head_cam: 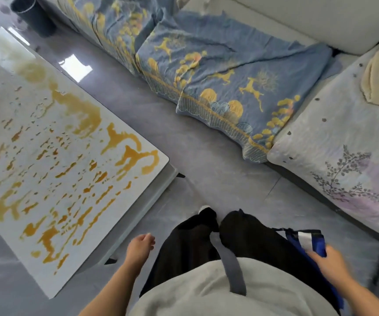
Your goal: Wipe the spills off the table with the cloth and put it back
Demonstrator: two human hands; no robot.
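While I stand at its corner, the white glossy rectangular tabletop (36,258) carries amber liquid spills (88,115): a few large pools near the far edge and more small streaks and droplets than I can count. One tabletop is in view. The one blue-and-white folded cloth (309,241) sits by my right hip, gripped in my right hand (329,261). My left hand (139,246) hangs empty, fingers loosely curled. Judgement: bring the cloth over, start at the largest pools, wipe inward from the edges so nothing runs onto the grey floor (218,165), then clear the droplets.
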